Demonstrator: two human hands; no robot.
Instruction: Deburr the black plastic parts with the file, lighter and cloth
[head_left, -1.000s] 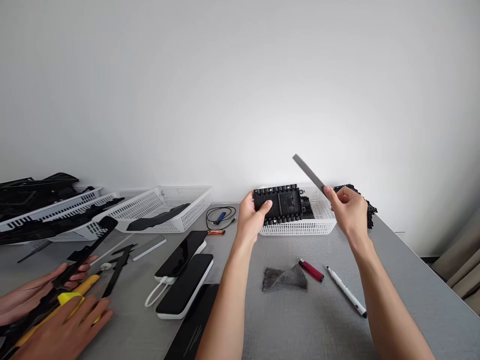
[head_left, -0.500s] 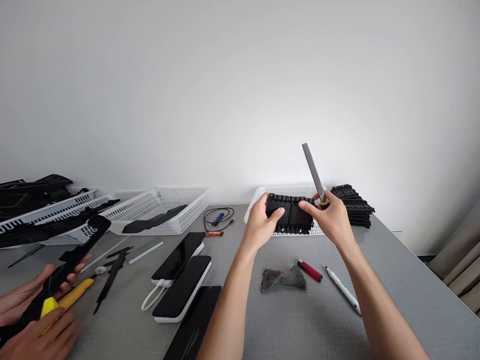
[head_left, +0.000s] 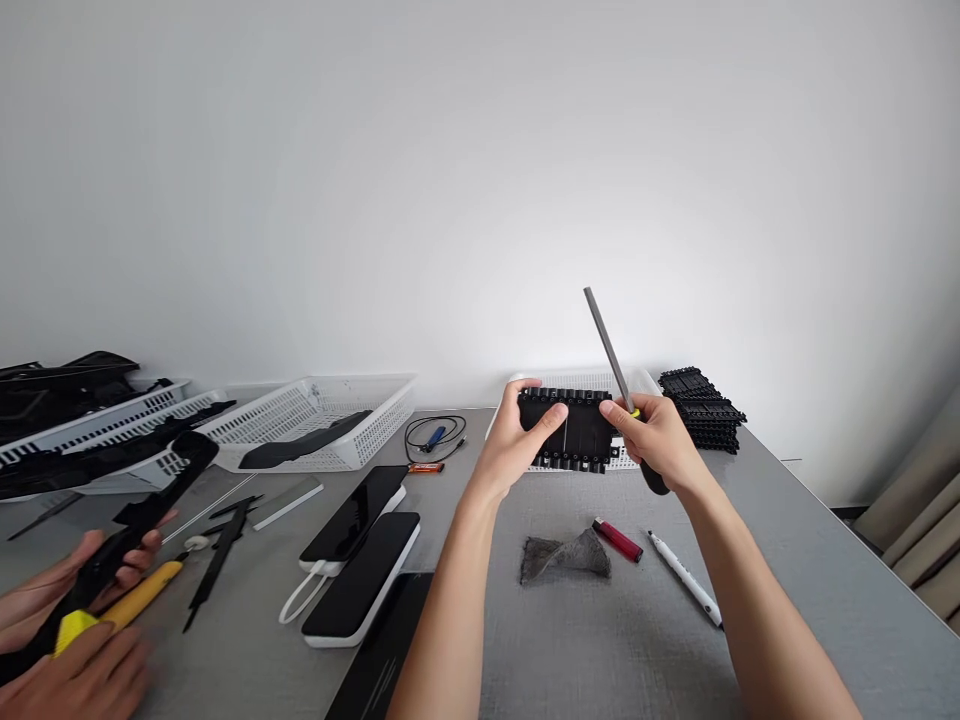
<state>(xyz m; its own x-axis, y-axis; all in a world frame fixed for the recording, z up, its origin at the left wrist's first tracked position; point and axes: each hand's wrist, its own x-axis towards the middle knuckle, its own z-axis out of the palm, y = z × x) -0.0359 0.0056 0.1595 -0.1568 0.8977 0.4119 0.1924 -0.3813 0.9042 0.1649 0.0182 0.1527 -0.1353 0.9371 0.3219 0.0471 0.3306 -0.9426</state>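
Note:
A black ribbed plastic panel (head_left: 577, 430) with knobbly edges is held up in front of a white basket (head_left: 559, 381). My left hand (head_left: 514, 430) is closed on its left side, thumb flat across the face. At the panel's right edge, my right hand (head_left: 654, 432) pinches the corner with the thumb and also grips a flat metal file (head_left: 609, 345). The file's blade points up and to the left; its dark handle sticks out below the palm. On the table under the panel lie a crumpled grey cloth (head_left: 566, 557), a red lighter (head_left: 618, 540) and a white marker (head_left: 684, 578).
Similar black panels (head_left: 701, 410) are stacked at the right. Left of my arms lie power banks (head_left: 364, 575), a cable (head_left: 435, 435) and calipers (head_left: 221, 560). Another person's hands (head_left: 97, 640) work with a black part and a yellow-handled tool near baskets (head_left: 375, 430).
The panel has shifted slightly left and turned so its face shows differently. The file has swung lower and left, and its handle now shows under my right hand.

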